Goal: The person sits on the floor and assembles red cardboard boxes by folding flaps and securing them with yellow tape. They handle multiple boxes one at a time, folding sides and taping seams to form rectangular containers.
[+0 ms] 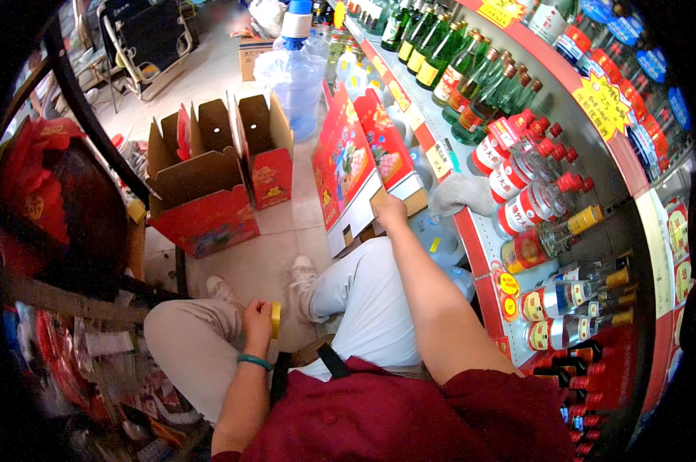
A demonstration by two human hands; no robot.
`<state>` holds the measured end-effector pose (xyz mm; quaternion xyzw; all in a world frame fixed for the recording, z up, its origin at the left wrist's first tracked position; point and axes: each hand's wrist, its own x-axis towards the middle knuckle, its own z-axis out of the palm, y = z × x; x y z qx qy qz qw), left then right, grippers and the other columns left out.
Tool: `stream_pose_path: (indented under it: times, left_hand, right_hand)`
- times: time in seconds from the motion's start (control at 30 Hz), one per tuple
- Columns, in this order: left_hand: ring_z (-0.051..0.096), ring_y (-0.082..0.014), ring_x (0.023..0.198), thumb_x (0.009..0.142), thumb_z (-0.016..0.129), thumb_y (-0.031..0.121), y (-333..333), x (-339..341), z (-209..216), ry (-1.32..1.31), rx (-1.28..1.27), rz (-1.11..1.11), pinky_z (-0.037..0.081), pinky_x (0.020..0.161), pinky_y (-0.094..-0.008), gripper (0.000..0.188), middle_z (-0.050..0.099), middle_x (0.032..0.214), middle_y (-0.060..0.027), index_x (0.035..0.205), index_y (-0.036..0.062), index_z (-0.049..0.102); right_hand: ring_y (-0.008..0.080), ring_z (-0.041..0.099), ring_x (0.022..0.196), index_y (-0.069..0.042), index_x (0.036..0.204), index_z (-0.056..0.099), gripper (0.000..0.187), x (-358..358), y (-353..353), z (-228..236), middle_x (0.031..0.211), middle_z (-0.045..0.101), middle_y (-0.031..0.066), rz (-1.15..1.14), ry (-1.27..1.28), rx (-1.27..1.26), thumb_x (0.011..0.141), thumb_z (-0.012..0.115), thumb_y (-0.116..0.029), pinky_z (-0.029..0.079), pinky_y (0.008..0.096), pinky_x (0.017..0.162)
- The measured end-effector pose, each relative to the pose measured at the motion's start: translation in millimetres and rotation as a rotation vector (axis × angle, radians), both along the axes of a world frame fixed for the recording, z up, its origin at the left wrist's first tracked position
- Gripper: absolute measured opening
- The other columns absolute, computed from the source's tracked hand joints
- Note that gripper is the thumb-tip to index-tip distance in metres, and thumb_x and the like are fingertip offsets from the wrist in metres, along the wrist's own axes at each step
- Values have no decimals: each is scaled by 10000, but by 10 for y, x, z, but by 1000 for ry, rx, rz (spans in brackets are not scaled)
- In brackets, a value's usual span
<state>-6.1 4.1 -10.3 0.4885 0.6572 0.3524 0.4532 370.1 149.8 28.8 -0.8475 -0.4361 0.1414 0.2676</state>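
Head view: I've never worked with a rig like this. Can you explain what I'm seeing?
There is no machine here: a person works with two bare hands. A wide fisheye camera worn on the head looks down, so straight edges bend toward the rim. The left hand holds a small yellow object, possibly a tape roll. The right hand touches the near end of a red carton. Open cartons stand on the floor; bottles and a pale cloth are on the shelf at right.
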Motion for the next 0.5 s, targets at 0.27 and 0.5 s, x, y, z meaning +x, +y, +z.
stream_pose_path:
  times: [0.27, 0.5]
  left_hand:
    - [553, -151, 680, 821, 623, 143, 20, -67, -79, -41, 12, 100, 454, 650, -303, 116, 615, 735, -55, 830, 27, 617]
    - [577, -173, 698, 824, 621, 187, 77, -155, -199, -50, 124, 187, 461, 662, -311, 159, 627, 754, -68, 853, 31, 622]
  right_hand:
    - [427, 608, 785, 7, 882, 646, 343, -372, -32, 615, 801, 627, 253, 76, -109, 324, 783, 556, -309, 471, 490, 723]
    - [379, 632, 813, 24, 837, 639, 374, -345, 434, 1820, 789, 646, 230, 182, -250, 687, 827, 516, -329, 467, 455, 696]
